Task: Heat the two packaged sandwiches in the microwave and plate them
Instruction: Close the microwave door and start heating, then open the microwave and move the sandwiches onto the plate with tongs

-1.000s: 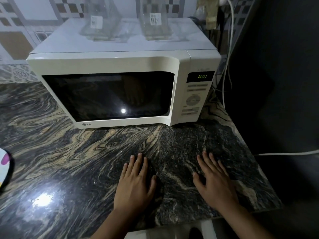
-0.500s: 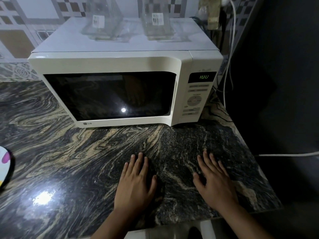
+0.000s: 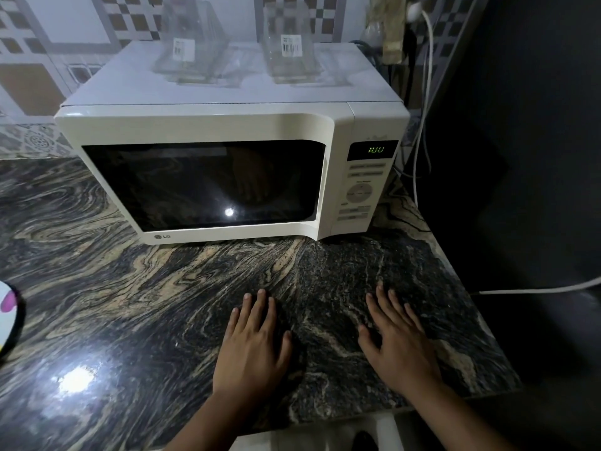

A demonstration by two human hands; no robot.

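A cream microwave [image 3: 341, 131] stands on the dark marble counter [image 3: 130, 288], its door closed and its window dark. Green digits glow on its display [image 3: 376, 149]. Two clear plastic sandwich packs, one on the left [image 3: 192, 50] and one on the right [image 3: 292, 47], lie open on top of the microwave and look empty. My left hand [image 3: 257, 343] and my right hand [image 3: 396, 336] rest flat on the counter in front of the microwave, fingers spread, holding nothing. No sandwiches are visible.
The edge of a white plate [image 3: 6, 320] with a purple mark shows at the far left. White cables [image 3: 426, 92] hang beside the microwave on the right, and another cable [image 3: 536, 289] crosses past the counter's right edge. A tiled wall stands behind.
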